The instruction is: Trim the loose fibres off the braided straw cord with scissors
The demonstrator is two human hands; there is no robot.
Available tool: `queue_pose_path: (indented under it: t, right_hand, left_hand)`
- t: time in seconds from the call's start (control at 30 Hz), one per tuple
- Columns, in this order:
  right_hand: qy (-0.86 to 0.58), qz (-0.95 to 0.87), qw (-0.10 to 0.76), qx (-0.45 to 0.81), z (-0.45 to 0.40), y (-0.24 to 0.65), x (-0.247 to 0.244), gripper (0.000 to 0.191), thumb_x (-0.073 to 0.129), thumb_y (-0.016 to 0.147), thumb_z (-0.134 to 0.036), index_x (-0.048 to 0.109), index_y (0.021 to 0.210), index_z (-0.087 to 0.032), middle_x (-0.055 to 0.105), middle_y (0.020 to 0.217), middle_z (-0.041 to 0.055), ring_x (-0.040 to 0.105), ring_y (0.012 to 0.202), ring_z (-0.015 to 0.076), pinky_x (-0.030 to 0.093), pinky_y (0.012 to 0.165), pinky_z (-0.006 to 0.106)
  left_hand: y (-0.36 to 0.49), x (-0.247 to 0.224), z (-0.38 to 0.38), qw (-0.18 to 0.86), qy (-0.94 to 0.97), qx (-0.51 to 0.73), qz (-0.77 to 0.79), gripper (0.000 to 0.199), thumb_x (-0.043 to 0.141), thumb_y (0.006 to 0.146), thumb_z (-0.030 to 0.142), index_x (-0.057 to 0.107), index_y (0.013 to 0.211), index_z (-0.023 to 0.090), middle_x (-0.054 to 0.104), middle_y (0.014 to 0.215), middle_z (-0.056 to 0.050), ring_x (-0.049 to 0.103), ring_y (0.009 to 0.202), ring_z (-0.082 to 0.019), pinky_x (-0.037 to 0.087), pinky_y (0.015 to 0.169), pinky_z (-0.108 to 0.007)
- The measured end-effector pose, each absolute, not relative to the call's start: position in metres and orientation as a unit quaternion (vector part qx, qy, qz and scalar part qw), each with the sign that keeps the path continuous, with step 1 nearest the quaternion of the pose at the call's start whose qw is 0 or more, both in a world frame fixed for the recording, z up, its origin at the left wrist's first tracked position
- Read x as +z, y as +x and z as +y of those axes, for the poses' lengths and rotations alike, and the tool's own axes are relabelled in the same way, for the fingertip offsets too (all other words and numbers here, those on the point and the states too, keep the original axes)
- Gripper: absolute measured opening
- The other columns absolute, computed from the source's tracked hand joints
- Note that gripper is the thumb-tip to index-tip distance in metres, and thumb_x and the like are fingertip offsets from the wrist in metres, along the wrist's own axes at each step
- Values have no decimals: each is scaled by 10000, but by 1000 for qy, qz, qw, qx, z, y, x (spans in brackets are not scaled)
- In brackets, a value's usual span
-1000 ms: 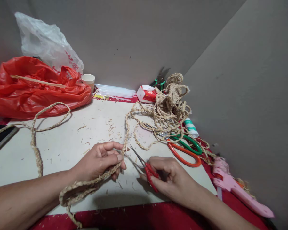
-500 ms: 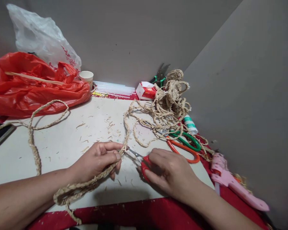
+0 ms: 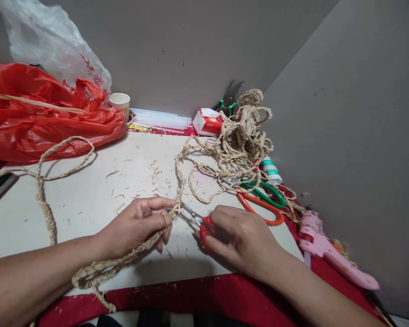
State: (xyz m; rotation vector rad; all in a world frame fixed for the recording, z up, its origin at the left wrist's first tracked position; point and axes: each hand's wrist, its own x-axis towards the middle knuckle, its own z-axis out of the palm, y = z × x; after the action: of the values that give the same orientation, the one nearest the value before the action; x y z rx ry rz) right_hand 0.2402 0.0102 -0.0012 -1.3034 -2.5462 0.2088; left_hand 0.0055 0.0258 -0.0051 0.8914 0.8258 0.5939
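Observation:
My left hand (image 3: 141, 220) pinches a braided straw rope (image 3: 139, 250) between thumb and fingers, with the index finger stretched along toward the blades. From that grip the rope runs up and away to a tangled heap of the same braid (image 3: 245, 136), and a doubled length hangs back over my left forearm. In my right hand (image 3: 243, 240) are small red-handled scissors (image 3: 206, 231), fingers in the loops. Their blades are slightly parted and reach the rope just beyond my left fingertips; the exact contact is too small to tell.
Orange-and-green-handled shears (image 3: 266, 204) lie by the heap, a pink glue gun (image 3: 334, 259) at right. Behind stand a tissue packet (image 3: 207, 122), clear glue sticks (image 3: 163, 120) and a paper cup (image 3: 120, 102). A red plastic bag (image 3: 54, 129) fills the left. Straw scraps litter the white board (image 3: 98, 190).
The view has shifted slightly, so most things sit a little higher. My left hand keeps its hold on the rope, and the scissors' blades stay at nearly the same spot on it.

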Motion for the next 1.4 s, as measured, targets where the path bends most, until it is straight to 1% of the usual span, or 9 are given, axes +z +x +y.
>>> queue_pose_path:
  t: [0.17, 0.37, 0.57, 0.63, 0.77, 0.97, 1.13, 1.3, 1.4]
  right_hand:
    - [-434, -882, 153, 101, 10, 240, -4, 268, 529, 808, -230, 383, 586, -192, 441, 549, -25, 398, 508, 101, 239, 513, 240]
    - [-415, -885, 173, 120, 11, 242, -9, 334, 526, 830, -210, 335, 557, -196, 394, 524, -42, 360, 484, 88, 229, 497, 237]
    - [-414, -876, 207, 137, 13, 243, -6, 298, 491, 841, -169, 386, 563, -190, 424, 518, -34, 403, 486, 85, 261, 500, 219]
    - [-423, -873, 202, 135, 14, 242, -6, 284, 503, 828, -173, 395, 566, -190, 428, 522, -30, 410, 496, 90, 262, 500, 220]
    - [-439, -875, 163, 126, 15, 239, -7, 256, 568, 770, -195, 386, 591, -195, 442, 557, -25, 402, 526, 100, 258, 510, 226]
    - [-437, -879, 145, 125, 13, 238, -6, 206, 563, 786, -226, 441, 624, -191, 464, 588, -9, 418, 559, 119, 269, 534, 239]
    - [-443, -876, 146, 122, 12, 239, -6, 188, 562, 778, -222, 456, 627, -188, 472, 599, -7, 422, 560, 118, 264, 537, 242]
    - [-441, -879, 139, 118, 12, 238, -8, 171, 553, 786, -221, 479, 638, -182, 482, 610, -1, 430, 569, 119, 268, 546, 241]
    - [-434, -884, 139, 101, 11, 237, -7, 176, 540, 798, -229, 477, 641, -183, 485, 611, -1, 426, 569, 119, 265, 547, 241]
  left_hand:
    - [4, -3, 25, 768, 438, 254, 393, 523, 590, 829, 283, 452, 1303, 110, 587, 576, 33, 522, 483, -87, 410, 526, -214]
    - [3, -6, 26, 768, 443, 258, 384, 400, 599, 826, 291, 531, 1179, 117, 598, 564, 24, 531, 482, -91, 408, 529, -215]
    - [4, -11, 31, 805, 380, 289, 352, 383, 625, 787, 268, 561, 1128, 107, 582, 517, 21, 532, 423, -109, 430, 473, -225]
    - [4, -10, 33, 815, 355, 303, 344, 364, 622, 785, 245, 576, 1115, 98, 577, 522, 19, 513, 415, -105, 458, 472, -242]
    - [4, -9, 32, 829, 321, 324, 325, 326, 622, 774, 201, 603, 1084, 102, 598, 572, 2, 463, 405, -81, 493, 476, -255]
    - [4, -7, 32, 848, 308, 304, 305, 297, 627, 778, 197, 609, 1062, 112, 655, 659, -37, 515, 439, -85, 501, 491, -230]
    - [5, -6, 34, 850, 316, 291, 305, 309, 667, 756, 221, 598, 1036, 111, 671, 664, -45, 528, 439, -88, 494, 485, -217]
    - [3, -7, 33, 843, 331, 276, 323, 326, 672, 772, 243, 586, 1062, 122, 683, 688, -42, 565, 447, -90, 455, 467, -185]
    - [3, -6, 32, 837, 350, 264, 329, 340, 680, 773, 276, 589, 1063, 123, 690, 705, -51, 581, 465, -97, 455, 481, -192]
